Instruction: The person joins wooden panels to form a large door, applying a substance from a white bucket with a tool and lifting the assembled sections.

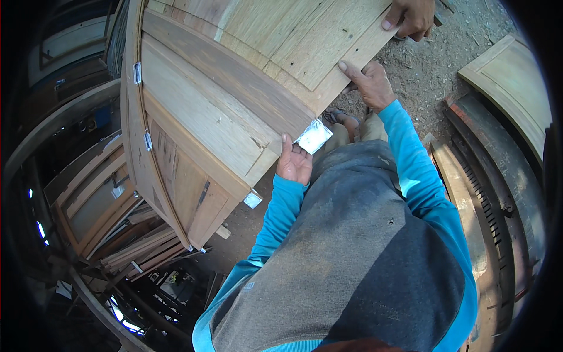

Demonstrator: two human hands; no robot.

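A large panelled wooden piece, like a door (311, 50), spans the upper left and middle, in bare pale and brown wood. At its near edge my left hand (295, 161) is turned palm up, thumb against the edge and fingers partly hidden beneath. My right hand (372, 85) grips the corner farther right, thumb on top and fingers under the wood. Beside my left hand a shiny silver piece (315, 136) sticks out from the edge; a smaller silver piece (253, 199) shows lower left. Another person's hand (412, 17) holds the same door at the top.
Silver fittings (148, 141) sit along the far left edge of the wood. Stacked boards and frames (141, 246) lie at the lower left. At right, a pale panel (513, 88) leans near dark curved-looking planks (492, 170). Dirt ground (451, 58) shows at upper right.
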